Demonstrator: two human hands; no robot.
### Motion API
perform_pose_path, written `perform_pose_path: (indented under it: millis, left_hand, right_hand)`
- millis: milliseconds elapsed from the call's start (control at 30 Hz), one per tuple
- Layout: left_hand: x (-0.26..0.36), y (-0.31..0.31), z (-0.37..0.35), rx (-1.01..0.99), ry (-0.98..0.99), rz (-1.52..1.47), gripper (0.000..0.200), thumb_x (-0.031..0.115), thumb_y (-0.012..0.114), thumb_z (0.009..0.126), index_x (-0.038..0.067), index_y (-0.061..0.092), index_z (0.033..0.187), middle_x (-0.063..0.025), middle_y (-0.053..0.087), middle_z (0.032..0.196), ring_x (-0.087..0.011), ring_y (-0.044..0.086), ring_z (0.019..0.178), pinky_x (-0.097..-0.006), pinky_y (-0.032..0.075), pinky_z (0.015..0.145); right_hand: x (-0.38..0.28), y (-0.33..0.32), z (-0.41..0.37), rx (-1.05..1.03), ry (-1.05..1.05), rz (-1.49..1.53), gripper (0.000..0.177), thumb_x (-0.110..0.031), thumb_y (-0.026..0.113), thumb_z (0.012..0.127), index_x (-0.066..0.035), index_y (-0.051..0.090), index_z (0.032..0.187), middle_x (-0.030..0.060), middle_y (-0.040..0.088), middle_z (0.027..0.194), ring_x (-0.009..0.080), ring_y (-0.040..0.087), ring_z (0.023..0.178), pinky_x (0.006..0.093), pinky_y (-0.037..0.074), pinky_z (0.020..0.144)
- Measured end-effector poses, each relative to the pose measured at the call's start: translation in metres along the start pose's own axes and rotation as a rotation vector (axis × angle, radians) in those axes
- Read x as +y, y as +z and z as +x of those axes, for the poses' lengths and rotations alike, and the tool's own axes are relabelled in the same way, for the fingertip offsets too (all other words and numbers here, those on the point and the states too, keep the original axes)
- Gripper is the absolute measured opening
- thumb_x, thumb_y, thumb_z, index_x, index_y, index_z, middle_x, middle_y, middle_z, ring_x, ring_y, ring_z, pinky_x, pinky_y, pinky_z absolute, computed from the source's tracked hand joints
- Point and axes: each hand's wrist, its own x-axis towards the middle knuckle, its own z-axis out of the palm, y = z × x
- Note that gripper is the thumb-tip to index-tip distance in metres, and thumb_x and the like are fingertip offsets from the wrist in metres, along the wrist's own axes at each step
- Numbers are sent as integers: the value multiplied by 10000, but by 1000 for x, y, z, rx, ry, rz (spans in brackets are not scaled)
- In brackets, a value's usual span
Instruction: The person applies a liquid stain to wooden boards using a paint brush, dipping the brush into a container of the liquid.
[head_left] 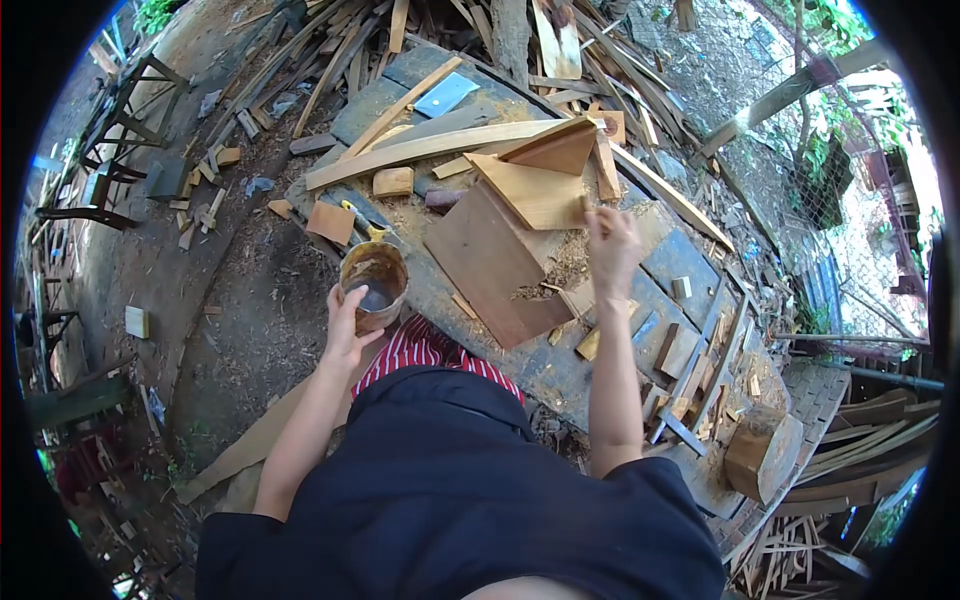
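My left hand (345,325) grips a stained round can (387,318) from its side. Its open top faces up, and something dark lies at the bottom. Over the workbench, my right hand (613,245) is closed, fingertips pinched at the right corner of a pale wooden board (535,190). A small tan bit shows at those fingertips, too small to name. Against that board leans a darker brown board (565,148). Between my hands lies a wide reddish-brown panel (490,255) with wood shavings (568,262) beside it.
The workbench (548,385) carries a long curved plank (440,145), a yellow-handled tool (365,220), a blue-grey sheet (446,94) and a metal bar clamp (690,390). A thick wood block (762,453) sits at the right end. Scrap timber (340,60) is piled behind.
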Motion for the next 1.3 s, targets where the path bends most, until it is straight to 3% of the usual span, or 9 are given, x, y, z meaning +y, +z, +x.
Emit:
perform_pose_path:
  millis: [167, 333, 433, 533, 633, 833, 900, 1167, 1300]
  left_hand:
    - [14, 1, -2, -31, 5, -11, 876, 411, 677, 826, 250, 136, 1496, -132, 260, 1478, -371, 357, 1325, -610, 403, 969]
    - [21, 0, 2, -93, 28, -4, 879, 409, 679, 828, 246, 138, 1500, -137, 267, 1474, -372, 358, 1323, -602, 407, 971]
    - [20, -7, 5, -87, 29, -20, 879, 412, 679, 826, 246, 142, 1500, -137, 270, 1473, -370, 362, 1320, -603, 404, 972]
    - [21, -14, 7, -68, 23, -26, 874, 413, 679, 824, 246, 147, 1497, -133, 274, 1470, -367, 364, 1316, -612, 396, 975]
    - [20, -20, 9, -47, 10, -23, 859, 411, 680, 821, 250, 161, 1487, -127, 278, 1465, -366, 358, 1317, -626, 382, 982]
    - [28, -23, 13, -59, -11, -33, 823, 419, 678, 820, 256, 193, 1465, -119, 285, 1460, -363, 356, 1320, -628, 378, 989]
    - [32, -22, 9, -43, 15, -50, 808, 418, 676, 821, 256, 204, 1456, -112, 296, 1454, -360, 363, 1315, -624, 387, 980]
    - [27, -37, 11, 24, -2, -110, 782, 410, 669, 828, 260, 215, 1446, -104, 308, 1447, -347, 380, 1304, -604, 406, 967]
    - [24, -36, 6, 47, -24, -108, 685, 427, 649, 837, 262, 285, 1394, -107, 298, 1456, -360, 377, 1312, -597, 420, 968]
  right_hand:
    - [-37, 36, -26, -67, -99, 21, 178, -173, 721, 866, -37, 706, 979, 118, 652, 842, 204, 660, 728, 335, 520, 664]
    - [5, 29, -11, -73, 324, 375, 242, -204, 706, 890, 9, 708, 1005, 101, 706, 873, 155, 689, 701, 268, 554, 637]
    - [42, 8, 0, -15, 310, 267, 233, -209, 691, 897, -1, 715, 999, 116, 710, 844, 167, 688, 701, 282, 547, 636]
    - [33, -1, 1, 186, -34, -93, 150, -202, 681, 884, -63, 717, 924, 129, 664, 806, 267, 646, 622, 344, 518, 569]
    - [-9, 23, -16, 27, -90, -210, 146, -194, 674, 888, -59, 716, 921, 120, 657, 803, 259, 658, 664, 354, 521, 595]
    - [-49, 56, -26, -45, -139, 210, 158, -197, 670, 897, -46, 711, 913, 112, 663, 822, 251, 669, 653, 342, 543, 568]
    - [-31, 47, -11, 43, 50, 392, 152, -194, 669, 901, -51, 712, 922, 123, 683, 839, 255, 690, 699, 327, 553, 610]
    - [-16, 55, 9, 138, -67, -254, 155, -228, 647, 918, -89, 708, 951, 98, 720, 875, 244, 697, 696, 329, 546, 590]
    - [-70, 104, -3, 9, -110, 51, 179, -234, 648, 925, -72, 708, 973, 92, 732, 906, 215, 717, 764, 338, 546, 654]
